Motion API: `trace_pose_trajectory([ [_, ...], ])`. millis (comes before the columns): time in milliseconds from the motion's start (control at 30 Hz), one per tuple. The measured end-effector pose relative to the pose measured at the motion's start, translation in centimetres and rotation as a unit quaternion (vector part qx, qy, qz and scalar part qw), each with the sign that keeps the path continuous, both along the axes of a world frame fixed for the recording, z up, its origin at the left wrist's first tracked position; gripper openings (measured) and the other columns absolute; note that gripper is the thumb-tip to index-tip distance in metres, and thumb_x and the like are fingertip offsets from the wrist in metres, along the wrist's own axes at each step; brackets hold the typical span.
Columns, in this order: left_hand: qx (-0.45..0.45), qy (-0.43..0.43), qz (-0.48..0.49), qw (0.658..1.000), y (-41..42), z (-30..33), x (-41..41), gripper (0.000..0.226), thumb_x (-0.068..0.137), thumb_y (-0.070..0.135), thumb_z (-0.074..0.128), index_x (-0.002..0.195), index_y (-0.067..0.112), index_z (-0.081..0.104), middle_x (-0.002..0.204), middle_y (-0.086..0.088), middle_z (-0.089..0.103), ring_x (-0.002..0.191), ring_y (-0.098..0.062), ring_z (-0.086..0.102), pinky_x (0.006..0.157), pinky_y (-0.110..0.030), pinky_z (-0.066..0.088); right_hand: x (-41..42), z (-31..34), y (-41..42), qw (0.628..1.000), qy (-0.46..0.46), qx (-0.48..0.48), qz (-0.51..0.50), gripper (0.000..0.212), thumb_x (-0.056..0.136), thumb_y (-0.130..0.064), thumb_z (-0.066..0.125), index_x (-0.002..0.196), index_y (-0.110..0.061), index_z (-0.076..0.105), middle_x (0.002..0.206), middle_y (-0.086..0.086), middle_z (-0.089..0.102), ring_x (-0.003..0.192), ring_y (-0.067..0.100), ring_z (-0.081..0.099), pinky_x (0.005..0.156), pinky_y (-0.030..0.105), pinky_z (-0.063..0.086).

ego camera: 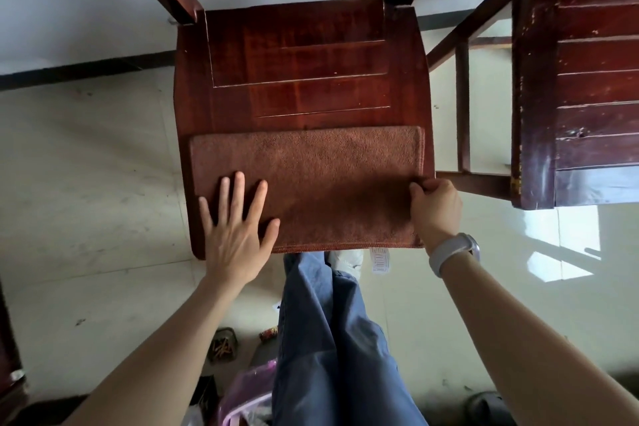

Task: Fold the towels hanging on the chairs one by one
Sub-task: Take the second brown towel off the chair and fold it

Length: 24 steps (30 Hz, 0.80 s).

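We see a folded brown towel (304, 183) lying flat across the front half of the wooden chair seat (301, 55), in the middle of the frame. Our left hand (235, 228) presses on its lower left corner, fingers spread and straight. Our right hand (435, 207), with a pale watch (456, 252) on the wrist, pinches the towel's right edge between curled fingers. A white label (379, 258) hangs below the towel's lower edge. A second wooden chair (587, 79) stands at the upper right.

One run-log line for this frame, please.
towel folded on chair seat | left hand flat on it | right hand pinching right edge
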<state>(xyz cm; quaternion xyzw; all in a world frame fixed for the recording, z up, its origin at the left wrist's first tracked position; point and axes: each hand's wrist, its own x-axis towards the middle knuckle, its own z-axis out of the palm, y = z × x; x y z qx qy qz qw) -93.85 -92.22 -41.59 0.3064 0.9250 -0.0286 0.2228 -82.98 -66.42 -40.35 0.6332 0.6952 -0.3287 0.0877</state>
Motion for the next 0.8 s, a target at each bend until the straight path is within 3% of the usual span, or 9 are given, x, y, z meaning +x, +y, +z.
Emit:
trace_pose_trajectory([
  [133,-0.007,-0.017,-0.001,1.000,0.2,0.4,-0.4,0.065,0.086,0.053,0.026,0.144,0.023,0.021,0.152,-0.016,0.022,0.141,-0.033,0.018,0.108,-0.062,0.015,-0.8,0.0,0.1,0.997,-0.057,-0.031,0.037,0.024,0.084,-0.021,0.051,0.087,-0.001,0.064,0.104,0.022,0.061,0.103,0.040,0.051,0.084,0.040,0.042],
  [233,-0.010,-0.036,0.002,0.999,0.2,0.6,-0.6,0.066,0.084,0.054,0.027,0.143,0.023,0.024,0.152,-0.015,0.023,0.141,-0.033,0.019,0.107,-0.062,0.017,-1.1,0.8,0.1,0.998,-0.049,-0.043,0.020,0.011,0.078,-0.019,0.051,0.071,-0.011,0.053,0.083,0.017,0.057,0.084,0.036,0.052,0.077,0.041,0.041],
  [300,0.002,-0.059,0.004,0.998,0.2,1.0,-0.9,0.067,0.083,0.054,0.029,0.142,0.024,0.027,0.153,-0.014,0.022,0.141,-0.032,0.018,0.106,-0.062,0.018,-1.2,1.9,0.1,0.998,-0.016,-0.063,-0.002,0.010,0.081,-0.018,0.053,0.085,-0.009,0.055,0.087,0.011,0.057,0.087,0.033,0.054,0.078,0.036,0.040],
  [400,0.053,-0.096,0.037,0.993,0.1,1.6,-1.6,0.064,0.082,0.051,0.032,0.139,0.022,0.037,0.153,-0.010,0.023,0.143,-0.028,0.016,0.109,-0.058,0.016,-1.8,4.7,0.1,0.989,0.068,-0.129,-0.016,0.040,0.086,-0.017,0.057,0.123,-0.005,0.052,0.107,0.008,0.062,0.100,0.025,0.058,0.087,0.033,0.047],
  [500,0.176,-0.143,0.152,0.962,0.3,3.1,-2.2,0.048,0.085,0.038,0.046,0.125,0.013,0.055,0.145,-0.008,0.040,0.139,-0.023,0.027,0.112,-0.049,0.022,-3.5,8.0,-1.2,0.969,0.150,-0.191,0.043,0.040,0.086,-0.017,0.059,0.124,-0.009,0.052,0.107,0.010,0.064,0.100,0.027,0.062,0.091,0.040,0.051],
  [567,0.259,-0.193,0.283,0.903,0.3,4.3,-2.6,0.032,0.090,0.025,0.054,0.117,0.010,0.061,0.130,-0.006,0.056,0.129,-0.020,0.043,0.107,-0.035,0.033,-5.4,9.5,-2.9,0.957,0.167,-0.215,0.099,0.046,0.085,-0.013,0.060,0.129,-0.010,0.047,0.101,0.012,0.065,0.093,0.026,0.063,0.090,0.042,0.052],
  [600,0.290,-0.238,0.361,0.854,0.0,5.0,-2.8,0.027,0.091,0.019,0.054,0.116,0.010,0.061,0.122,-0.004,0.060,0.122,-0.019,0.050,0.102,-0.029,0.037,-6.5,9.9,-4.0,0.950,0.175,-0.226,0.123,0.048,0.086,-0.011,0.060,0.131,-0.011,0.045,0.092,0.010,0.064,0.087,0.026,0.063,0.087,0.044,0.053],
  [667,0.346,-0.334,0.498,0.721,-0.7,5.8,-3.2,0.022,0.092,0.016,0.051,0.111,0.012,0.062,0.112,-0.004,0.064,0.111,-0.021,0.058,0.097,-0.029,0.042,-8.8,10.3,-6.6,0.936,0.187,-0.246,0.169,0.048,0.085,-0.010,0.060,0.131,-0.013,0.045,0.077,0.002,0.056,0.075,0.021,0.059,0.082,0.047,0.053],
  [800,0.395,-0.432,0.655,0.477,-2.7,5.8,-3.2,0.031,0.097,0.030,0.036,0.104,0.013,0.061,0.105,-0.008,0.064,0.106,-0.027,0.057,0.092,-0.035,0.045,-12.6,10.0,-11.6,0.898,0.199,-0.318,0.230,0.045,0.085,-0.008,0.059,0.127,-0.019,0.047,0.068,-0.010,0.055,0.057,-0.002,0.057,0.061,0.012,0.051],
])
